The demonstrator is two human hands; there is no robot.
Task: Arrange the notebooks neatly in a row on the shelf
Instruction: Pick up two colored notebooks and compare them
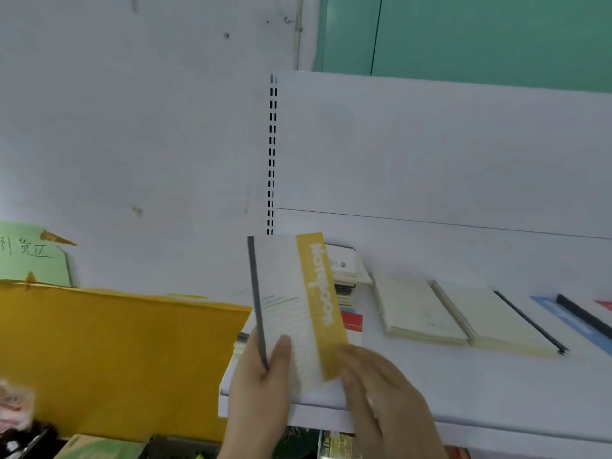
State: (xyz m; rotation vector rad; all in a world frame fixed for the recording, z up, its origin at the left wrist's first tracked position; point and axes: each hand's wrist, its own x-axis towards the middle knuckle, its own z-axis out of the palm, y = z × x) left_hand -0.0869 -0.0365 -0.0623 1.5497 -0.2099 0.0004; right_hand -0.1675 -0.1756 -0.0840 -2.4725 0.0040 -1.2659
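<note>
A white metal shelf [463,385] sits against a pale wall, with two cream notebooks [463,313] laid flat side by side on it. A white notebook with a yellow band and dark spine [291,306] is held upright above the shelf's left end, gripped by the left hand [261,392], thumb over the cover. The right hand [384,392] is touching its lower yellow edge, fingers loosely curled.

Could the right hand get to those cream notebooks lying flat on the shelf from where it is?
Probably yes. The right hand sits at the shelf's front edge, and only bare shelf shows between it and the cream notebooks. It touches the yellow-striped notebook, which the left hand grips.
</note>
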